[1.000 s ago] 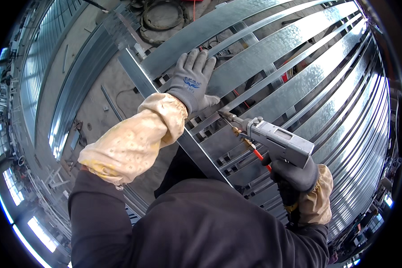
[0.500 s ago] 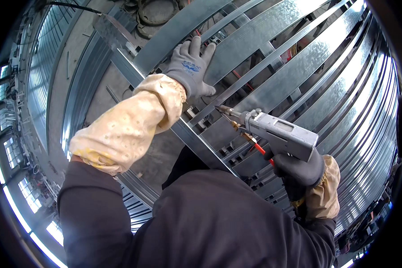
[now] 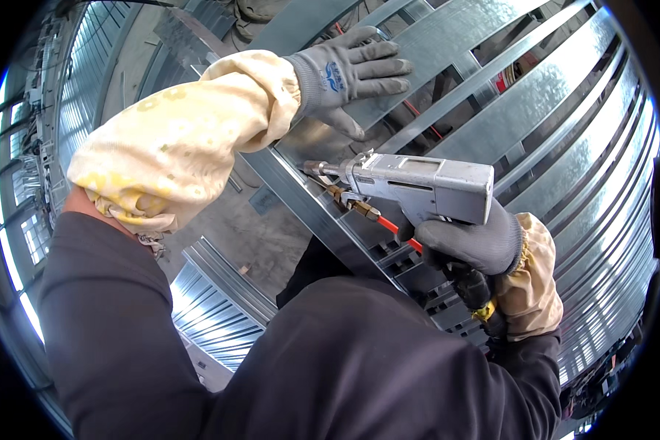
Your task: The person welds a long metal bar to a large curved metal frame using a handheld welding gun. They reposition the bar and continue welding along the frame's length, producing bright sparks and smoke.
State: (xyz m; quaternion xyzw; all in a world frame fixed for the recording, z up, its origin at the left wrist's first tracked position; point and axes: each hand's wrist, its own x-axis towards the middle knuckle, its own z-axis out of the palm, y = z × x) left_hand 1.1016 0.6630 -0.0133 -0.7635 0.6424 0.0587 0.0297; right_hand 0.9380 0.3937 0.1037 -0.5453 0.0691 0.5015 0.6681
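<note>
My left hand (image 3: 353, 79), in a grey glove, lies with fingers spread over a wide galvanized steel slat (image 3: 436, 53). My right hand (image 3: 475, 240), in a dark grey glove, is wrapped round the grip of a silver, pistol-shaped welding gun (image 3: 425, 182). The gun's nozzle (image 3: 315, 168) points left, at the corner where a slat end meets the steel edge bar (image 3: 309, 209); I cannot tell whether it touches. Under the barrel a thin red tube (image 3: 397, 232) runs through a brass fitting (image 3: 350, 203). Cream cloth sleeve guards cover both my forearms.
Several long steel slats (image 3: 535, 125) run side by side to the right, with gaps between them. A stack of ribbed metal profiles (image 3: 216, 304) lies on the floor at lower left. Coiled dark cable (image 3: 251, 16) and more metal strips lie at the far left.
My left hand has turned and shifted right along the slat, fingers now pointing right. The welding gun has moved left, its nozzle now at the edge bar.
</note>
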